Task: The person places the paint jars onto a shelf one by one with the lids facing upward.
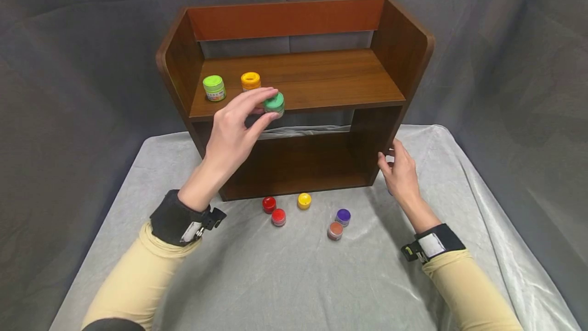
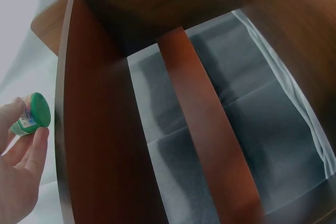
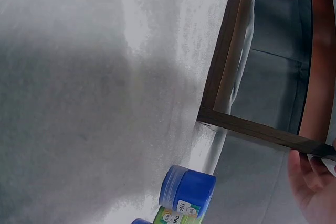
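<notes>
My left hand (image 1: 234, 126) pinches a small paint jar with a green lid (image 1: 274, 102) between thumb and fingers, in front of the upper board of a brown wooden shelf (image 1: 303, 73). The left wrist view shows this green jar (image 2: 35, 111) beside the shelf's board. A light-green jar (image 1: 214, 88) and an orange-yellow jar (image 1: 250, 80) stand on that upper board. Low on the shelf's right side, my right hand (image 1: 401, 175) grips the side panel's edge; in the right wrist view its fingers (image 3: 297, 174) touch the panel, the thumb mostly out of frame.
In front of the shelf, on the grey cloth, are two red jars (image 1: 278, 217), a yellow jar (image 1: 304, 201), a purple jar (image 1: 343, 216) and a brown jar (image 1: 335, 230). Blue-lidded jars (image 3: 191, 190) lie right of the shelf, mostly hidden by my right hand in the head view.
</notes>
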Tool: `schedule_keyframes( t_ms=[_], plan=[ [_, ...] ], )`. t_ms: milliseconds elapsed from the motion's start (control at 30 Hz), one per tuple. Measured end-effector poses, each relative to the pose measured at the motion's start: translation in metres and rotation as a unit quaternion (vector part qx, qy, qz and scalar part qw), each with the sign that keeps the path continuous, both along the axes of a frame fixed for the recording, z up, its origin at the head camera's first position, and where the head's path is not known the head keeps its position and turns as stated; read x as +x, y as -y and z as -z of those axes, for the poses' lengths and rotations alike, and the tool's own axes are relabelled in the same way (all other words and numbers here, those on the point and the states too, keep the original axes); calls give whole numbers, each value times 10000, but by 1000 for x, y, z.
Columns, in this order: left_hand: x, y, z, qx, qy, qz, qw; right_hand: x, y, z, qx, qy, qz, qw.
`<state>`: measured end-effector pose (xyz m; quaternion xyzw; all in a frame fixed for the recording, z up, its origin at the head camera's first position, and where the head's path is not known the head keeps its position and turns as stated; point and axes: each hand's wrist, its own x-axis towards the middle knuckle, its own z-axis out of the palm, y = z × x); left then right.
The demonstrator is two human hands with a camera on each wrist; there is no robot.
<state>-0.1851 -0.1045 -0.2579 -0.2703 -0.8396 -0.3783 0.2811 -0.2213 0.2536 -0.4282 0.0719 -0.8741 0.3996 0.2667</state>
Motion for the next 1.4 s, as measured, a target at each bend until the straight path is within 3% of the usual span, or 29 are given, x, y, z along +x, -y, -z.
schedule_keyframes(
  t_ms=[833, 1400],
  plan=[
    [-14, -10, -3, -117, 228, -48, 9997, -1, 1, 1, 59, -82, 6, 9999],
    [-16, -12, -4, -275, 289, -81, 9992, 0, 1, 1, -10, -61, -5, 10000]
  ],
)
